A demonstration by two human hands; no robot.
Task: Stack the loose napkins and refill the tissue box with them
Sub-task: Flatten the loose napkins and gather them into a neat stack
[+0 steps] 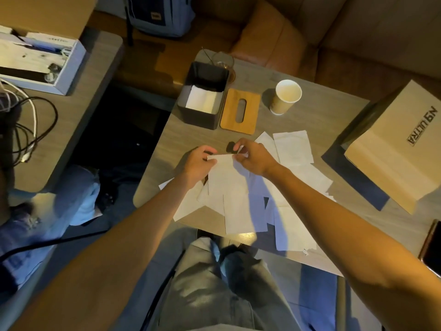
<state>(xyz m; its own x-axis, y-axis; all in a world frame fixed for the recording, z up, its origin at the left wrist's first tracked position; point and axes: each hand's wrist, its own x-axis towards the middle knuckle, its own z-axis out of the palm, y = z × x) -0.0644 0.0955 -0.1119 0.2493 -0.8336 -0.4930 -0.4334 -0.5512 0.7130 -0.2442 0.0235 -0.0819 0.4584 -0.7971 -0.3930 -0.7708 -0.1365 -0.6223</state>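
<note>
Several loose white napkins (293,177) lie scattered over the middle of the grey table (317,108). My left hand (199,163) and my right hand (253,156) each pinch the top edge of one napkin (226,180), holding it just above the pile. Behind the hands stands the dark open tissue box (202,75) with a few white napkins (202,99) at its bottom. Its wooden lid (239,112) with an oval slot lies flat to the right of the box.
A paper cup (285,96) stands right of the lid, a glass (223,59) behind the box. A small dark object (231,147) lies just beyond my fingers. A cardboard box (396,144) fills the table's right side, a phone (433,247) its right edge. Cables and a white box (40,60) cover the left table.
</note>
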